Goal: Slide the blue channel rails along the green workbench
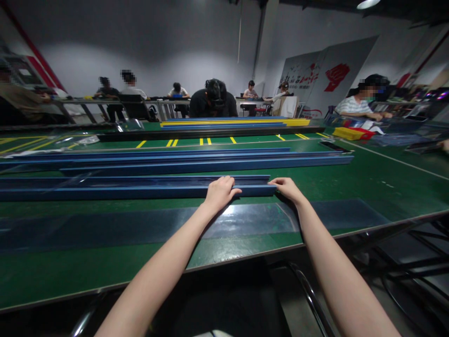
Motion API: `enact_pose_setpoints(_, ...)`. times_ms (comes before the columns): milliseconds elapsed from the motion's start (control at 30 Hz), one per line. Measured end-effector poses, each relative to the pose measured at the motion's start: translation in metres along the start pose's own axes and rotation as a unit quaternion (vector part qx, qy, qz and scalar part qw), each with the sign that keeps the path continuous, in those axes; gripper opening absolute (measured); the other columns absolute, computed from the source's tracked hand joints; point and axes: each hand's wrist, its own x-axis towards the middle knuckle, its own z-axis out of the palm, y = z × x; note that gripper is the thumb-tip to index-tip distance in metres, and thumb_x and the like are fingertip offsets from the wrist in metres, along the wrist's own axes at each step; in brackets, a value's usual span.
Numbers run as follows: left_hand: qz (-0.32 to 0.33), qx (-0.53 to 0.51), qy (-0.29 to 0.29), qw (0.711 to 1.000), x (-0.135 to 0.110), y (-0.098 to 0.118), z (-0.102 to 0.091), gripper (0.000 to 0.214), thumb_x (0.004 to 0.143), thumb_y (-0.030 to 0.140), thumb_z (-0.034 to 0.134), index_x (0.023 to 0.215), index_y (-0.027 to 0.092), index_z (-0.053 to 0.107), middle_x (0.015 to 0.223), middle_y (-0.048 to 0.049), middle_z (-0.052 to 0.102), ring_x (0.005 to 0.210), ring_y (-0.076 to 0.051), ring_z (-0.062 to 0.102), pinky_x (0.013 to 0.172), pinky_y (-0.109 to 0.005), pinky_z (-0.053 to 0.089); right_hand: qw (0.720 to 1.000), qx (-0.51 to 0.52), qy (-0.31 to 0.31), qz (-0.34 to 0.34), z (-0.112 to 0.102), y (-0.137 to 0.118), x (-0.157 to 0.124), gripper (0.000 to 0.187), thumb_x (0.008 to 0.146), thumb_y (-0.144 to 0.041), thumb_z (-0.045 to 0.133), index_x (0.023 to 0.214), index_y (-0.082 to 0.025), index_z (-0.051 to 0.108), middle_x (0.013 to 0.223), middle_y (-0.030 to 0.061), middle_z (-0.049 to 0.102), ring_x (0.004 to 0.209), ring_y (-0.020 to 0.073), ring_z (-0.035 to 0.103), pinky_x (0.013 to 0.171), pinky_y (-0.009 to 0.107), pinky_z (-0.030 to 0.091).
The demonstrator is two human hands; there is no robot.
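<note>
A long blue U-shaped channel strip (140, 192) lies crosswise on the green table in front of me. My left hand (220, 193) grips its near wall a little short of the right end, with the thumb on the near side and the fingers over the top. At that right end, my right hand (286, 187) is closed in a pinch on the strip; whether a film edge is also between the fingertips is too small to tell. A clear plastic sheet (168, 224) lies flat on the table nearer to me, partly under my forearms.
More blue channel strips (210, 164) lie just beyond, with a phone (335, 146) by their right ends. Farther back are a black strip (210, 134), yellow strips (298, 122) and a yellow tray (347, 133). A person (213, 100) sits opposite; the table's edge (245, 255) runs before me.
</note>
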Motion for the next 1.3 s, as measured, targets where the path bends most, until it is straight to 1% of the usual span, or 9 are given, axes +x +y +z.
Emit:
enact_pose_setpoints(600, 0.0, 0.0, 0.007, 1.0, 0.0, 0.0004, 0.0016, 0.026, 0.082, 0.044, 0.052, 0.081, 0.018, 0.054, 0.085, -0.002, 0.061, 0.083, -0.017, 0.055, 0.068, -0.025, 0.038, 0.999, 0.038, -0.015, 0.009, 0.0, -0.0002, 0.002, 0.02, 0.058, -0.035, 0.058, 0.06, -0.016, 0.065, 0.062, 0.0039, 0.064, 0.062, 0.0146, 0.055, 0.062, 0.026, 0.041)
enact_pose_setpoints(933, 0.003, 0.004, 0.008, 1.0, -0.0006, -0.0008, 0.0021, 0.026, 0.082, 0.044, 0.051, 0.081, 0.019, 0.054, 0.085, -0.0013, 0.061, 0.083, -0.017, 0.055, 0.067, -0.025, 0.038, 0.999, 0.044, -0.019, 0.011, 0.0, -0.0001, 0.0012, 0.023, 0.057, -0.038, 0.058, 0.06, -0.016, 0.065, 0.06, 0.0028, 0.063, 0.06, 0.0134, 0.053, 0.061, 0.025, 0.04)
enact_pose_setpoints(1133, 0.002, 0.001, -0.001, 1.0, -0.0005, -0.0004, 0.0011, 0.026, 0.083, 0.045, 0.049, 0.083, 0.019, 0.054, 0.087, -0.0023, 0.06, 0.085, -0.017, 0.055, 0.069, -0.025, 0.038, 0.999, 0.043, -0.015, 0.005, -0.0006, -0.0019, 0.0005, 0.025, 0.057, -0.04, 0.058, 0.06, -0.016, 0.065, 0.061, 0.0029, 0.064, 0.06, 0.0139, 0.054, 0.062, 0.026, 0.04)
enact_pose_setpoints(1300, -0.001, -0.007, -0.02, 1.0, -0.0006, -0.0007, -0.002, 0.027, 0.083, 0.046, 0.049, 0.085, 0.019, 0.054, 0.09, -0.0029, 0.06, 0.087, -0.017, 0.055, 0.071, -0.025, 0.039, 0.999, 0.033, -0.009, 0.008, -0.0015, -0.0028, -0.0011, 0.026, 0.057, -0.041, 0.059, 0.06, -0.016, 0.065, 0.06, 0.0031, 0.064, 0.06, 0.0145, 0.055, 0.061, 0.026, 0.04)
